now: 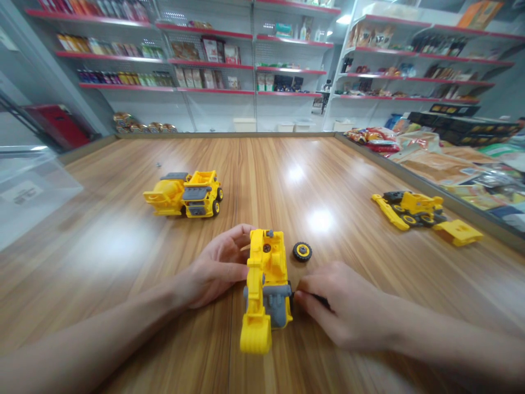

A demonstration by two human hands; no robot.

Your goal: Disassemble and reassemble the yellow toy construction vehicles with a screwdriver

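A yellow and grey toy excavator [273,265] stands on the wooden table in front of me, its arm and bucket pointing towards me. My left hand [219,271] is closed around its left side, with the thumb against the body and the other fingers partly hidden behind it. At the toy's right side, my right hand [348,306] is closed in a pinch beside a dark wheel. A dark, thin thing shows between those fingers, but its kind is unclear. A loose wheel [302,251] with a black tyre and yellow hub lies flat beyond the right hand.
Two yellow toy trucks [200,194] stand at the left. Another yellow toy vehicle [416,208] and a loose yellow part [458,232] lie at the right. A clear plastic bin [36,191] is at the left edge. Packaged goods [435,158] lie beyond the table's right rim.
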